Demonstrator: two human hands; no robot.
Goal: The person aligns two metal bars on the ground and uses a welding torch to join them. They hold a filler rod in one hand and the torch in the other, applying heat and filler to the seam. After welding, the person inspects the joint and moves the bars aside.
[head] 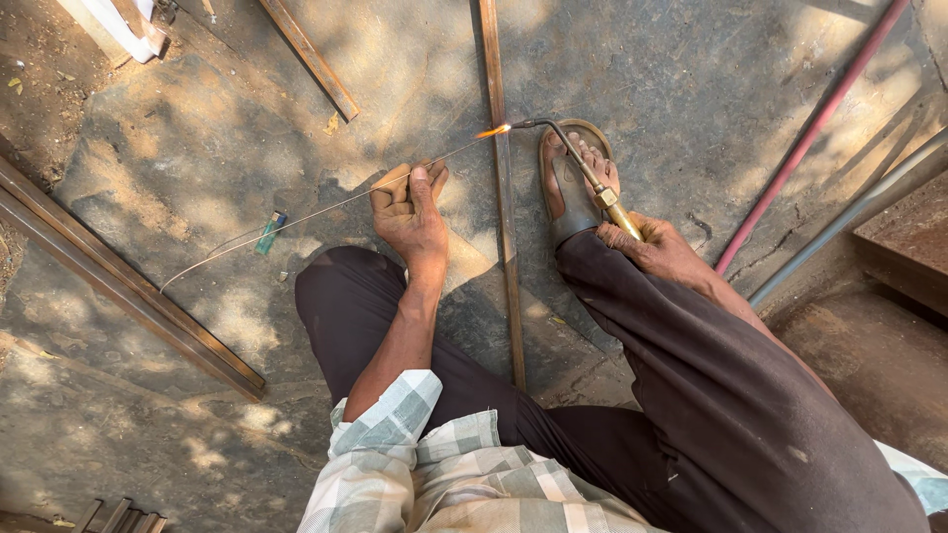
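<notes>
My right hand (pixel 647 245) grips the torch (pixel 583 168), angled up-left with its flame at the steel strip (pixel 506 227), while my left hand (pixel 410 212) pinches the filler rod (pixel 326 209) left of it.

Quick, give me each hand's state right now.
Left hand: closed on a thin filler rod, its tip at the flame.
Right hand: closed on the brass gas torch, flame lit over the metal strip.

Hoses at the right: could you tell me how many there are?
2: a red hose running diagonally at the upper right, and a grey hose just below it. Others may lie outside the view.
</notes>
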